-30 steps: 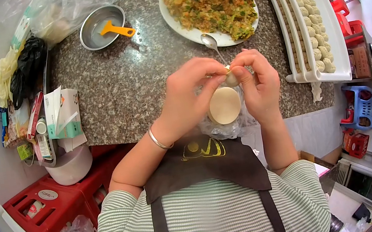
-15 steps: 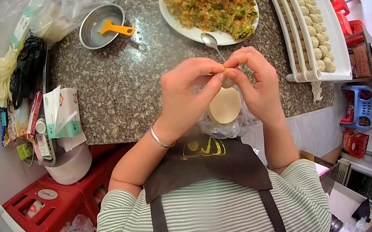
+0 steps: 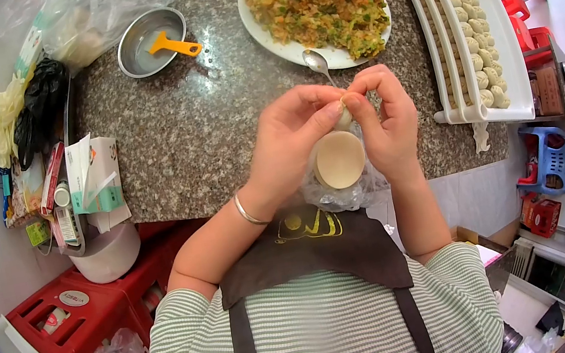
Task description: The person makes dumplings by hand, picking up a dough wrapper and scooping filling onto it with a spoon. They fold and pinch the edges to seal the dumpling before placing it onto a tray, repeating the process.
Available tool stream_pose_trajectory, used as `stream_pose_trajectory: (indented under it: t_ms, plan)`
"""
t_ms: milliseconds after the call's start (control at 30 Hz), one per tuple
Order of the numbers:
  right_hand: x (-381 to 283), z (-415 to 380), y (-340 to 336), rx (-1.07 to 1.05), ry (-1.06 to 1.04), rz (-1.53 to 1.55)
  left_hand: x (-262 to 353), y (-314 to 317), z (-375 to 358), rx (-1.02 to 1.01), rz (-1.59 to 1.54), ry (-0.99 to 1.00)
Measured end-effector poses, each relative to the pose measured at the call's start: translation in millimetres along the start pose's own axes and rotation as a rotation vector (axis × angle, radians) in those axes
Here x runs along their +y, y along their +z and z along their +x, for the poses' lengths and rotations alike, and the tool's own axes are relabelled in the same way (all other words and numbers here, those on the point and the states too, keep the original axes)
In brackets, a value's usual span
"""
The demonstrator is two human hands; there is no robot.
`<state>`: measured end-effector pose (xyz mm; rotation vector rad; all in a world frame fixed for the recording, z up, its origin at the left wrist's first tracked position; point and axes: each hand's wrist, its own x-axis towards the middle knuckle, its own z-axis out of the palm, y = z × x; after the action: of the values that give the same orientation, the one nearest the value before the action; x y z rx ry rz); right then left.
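Observation:
Between my two hands is a small pale dumpling (image 3: 343, 120), pinched at its top edge by the fingertips of my left hand (image 3: 298, 133) and my right hand (image 3: 388, 121). Part of it is hidden by the fingers. Just below it, a stack of round dough wrappers (image 3: 339, 160) lies on clear plastic at the counter's front edge. A metal spoon (image 3: 316, 62) rests against the rim of a white plate (image 3: 261, 35), which is heaped with chopped vegetable filling (image 3: 317, 2).
Stacked white trays (image 3: 516, 74) of finished dumplings (image 3: 474, 32) stand at the right. A metal bowl (image 3: 134, 56) with a yellow-handled scraper (image 3: 177, 45) is at the upper left of the granite counter (image 3: 173, 150). A tissue box (image 3: 102, 173) sits on the left.
The fingers of both hands have shifted slightly along the dumpling's top edge, and more of its pale side shows. My right hand's fingers are curled a little closer.

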<state>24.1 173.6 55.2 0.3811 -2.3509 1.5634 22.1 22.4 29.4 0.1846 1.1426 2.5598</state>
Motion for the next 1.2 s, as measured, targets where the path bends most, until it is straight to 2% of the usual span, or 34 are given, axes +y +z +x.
stream_pose_trajectory:
  t_ms: [100,167,300,367,400,467,600,667,767,867,967,1033,1100,1200]
  plan:
    - [5,-1,4,0.049,-0.018,-0.031,0,4,1,0.054,0.003,0.06]
    - [5,-1,3,0.023,-0.119,-0.114,-4,0,3,0.017,0.053,0.146]
    - [4,-2,1,0.038,0.0,0.014,5,1,1,-0.022,0.139,0.101]
    - [6,0,-2,0.041,-0.067,-0.067,10,-1,3,-0.075,0.109,-0.023]
    - [5,-1,-2,0.04,-0.067,-0.068,12,0,2,-0.076,0.107,-0.023]
    - [1,-3,-2,0.092,0.151,0.136,16,2,2,-0.009,-0.063,-0.209]
    - [6,6,-13,0.044,0.162,0.256,17,-7,3,-0.114,-0.164,-0.299]
    - [14,7,-20,-0.081,0.129,0.346,19,-7,4,-0.105,-0.195,-0.38]
    - [32,6,-21,-0.1,0.041,0.498,17,-12,4,-0.134,-0.224,-0.418]
    - [46,-1,-22,-0.084,0.081,0.544,14,-14,4,-0.137,-0.228,-0.426]
    - [40,5,-29,-0.091,0.039,0.515,17,-5,5,-0.076,-0.191,-0.395]
    - [22,12,-41,-0.133,0.094,0.446,18,1,8,-0.056,-0.142,-0.382]
    - [8,20,-53,-0.422,-0.028,-0.009,16,6,13,-0.059,-0.091,-0.371]
    - [-2,34,-77,-0.47,-0.07,-0.125,13,7,20,-0.157,0.035,-0.355]
